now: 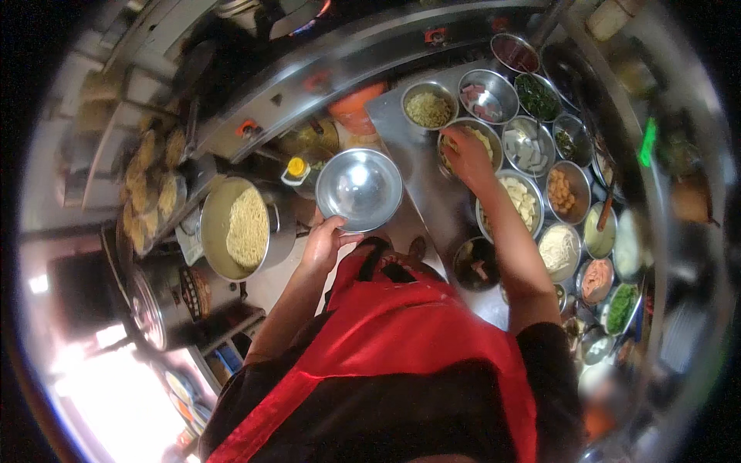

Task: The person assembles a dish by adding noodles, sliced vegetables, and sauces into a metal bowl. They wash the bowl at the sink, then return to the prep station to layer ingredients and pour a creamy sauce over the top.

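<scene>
My left hand (324, 241) grips the rim of a steel mixing bowl (360, 190) with the thumb over its near edge. No food shows inside that bowl. On the right, my right hand (468, 157) reaches over a round steel container (500, 151) of pale yellow pieces. Its fingers are bunched together at the container's left side, and what is between them is too small to make out. Beside it stand a container of chopped pale green food (429, 109), one with pink slices (485, 99) and one with white slices (528, 147). My right forearm passes above a container of pale cubes (522, 204).
More steel containers fill the counter (401, 158) to the right, holding orange chunks (562, 191), shredded white food (557, 248) and chopped greens (621, 309). At left stand a large pot of noodles (248, 229) and a yellow-capped bottle (296, 168). Stove knobs (248, 129) line the far edge.
</scene>
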Demonstrator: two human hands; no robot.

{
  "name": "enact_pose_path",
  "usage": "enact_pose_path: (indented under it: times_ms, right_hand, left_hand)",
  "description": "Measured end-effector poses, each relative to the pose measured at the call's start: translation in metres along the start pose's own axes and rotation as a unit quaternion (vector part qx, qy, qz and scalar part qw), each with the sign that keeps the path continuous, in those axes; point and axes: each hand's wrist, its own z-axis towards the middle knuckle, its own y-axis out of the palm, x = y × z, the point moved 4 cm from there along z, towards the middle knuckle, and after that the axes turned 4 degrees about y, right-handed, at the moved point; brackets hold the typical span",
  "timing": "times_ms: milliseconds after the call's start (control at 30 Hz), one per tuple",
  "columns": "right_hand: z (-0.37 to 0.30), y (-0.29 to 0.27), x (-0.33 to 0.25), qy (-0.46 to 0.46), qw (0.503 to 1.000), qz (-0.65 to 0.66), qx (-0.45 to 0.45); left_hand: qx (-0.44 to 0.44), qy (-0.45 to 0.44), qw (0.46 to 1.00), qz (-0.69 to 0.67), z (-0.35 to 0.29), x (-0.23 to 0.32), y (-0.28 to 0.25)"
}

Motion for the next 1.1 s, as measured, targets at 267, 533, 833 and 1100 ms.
enact_pose_path:
  times_ms: [267, 533, 833, 1100]
  right_hand:
    - [0.126, 0.101, 0.043, 0.122, 0.941, -0.284, -0.136]
    - [0.132, 0.094, 0.064, 0.220, 0.952, -0.160, -0.143]
    - [0.130, 0.100, 0.043, 0.207, 0.923, -0.244, -0.213]
    - [0.113, 0.052, 0.059, 0.224, 0.973, 0.016, 0.055]
  left_hand:
    - [-0.058, -0.096, 0.986, 0.122, 0.141, 0.031, 0.000]
    - [-0.165, -0.143, 0.936, 0.277, 0.203, 0.065, 0.000]
    - [-0.174, -0.159, 0.943, 0.236, 0.231, 0.074, -0.010]
    - [-0.161, -0.186, 0.938, 0.243, 0.227, 0.080, -0.009]
